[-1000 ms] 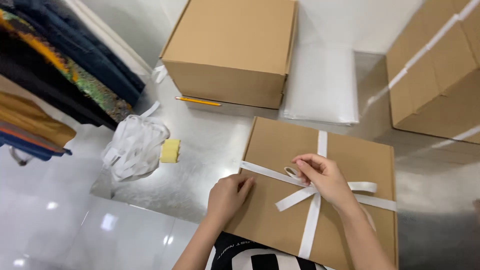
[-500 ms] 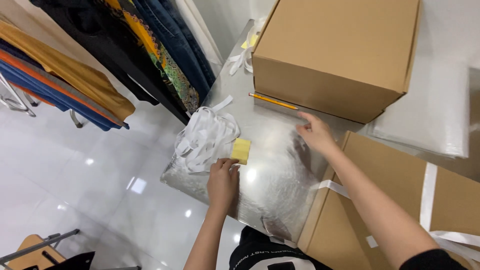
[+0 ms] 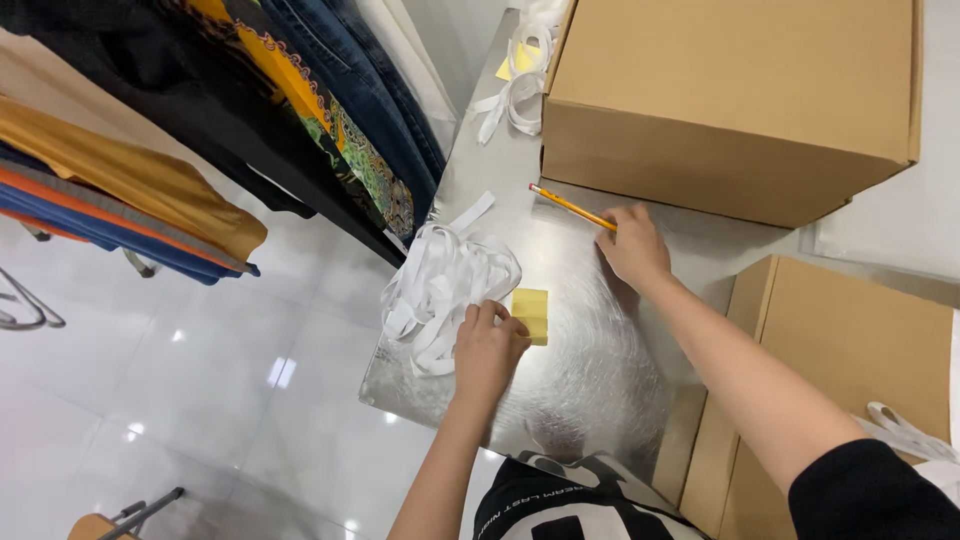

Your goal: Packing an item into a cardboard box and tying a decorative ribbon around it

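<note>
Hands work on a steel table [image 3: 590, 350] at mid-frame. The left hand [image 3: 487, 350], lower centre, rests its curled fingers on a yellow pad [image 3: 531, 315], touching its left edge, with nothing visibly pinched. Just left of the pad lies a heap of white ribbon [image 3: 440, 285]. The right hand [image 3: 632, 245], right of centre, grips the near end of a yellow pencil [image 3: 570, 207] in its fingertips; the pencil lies slanted on the table, just in front of a big box [image 3: 730, 100] at upper right. A second box [image 3: 850, 360] sits at lower right, with white ribbon on it. Clothes [image 3: 200, 120] hang at upper left, above a glossy floor [image 3: 200, 400].
</note>
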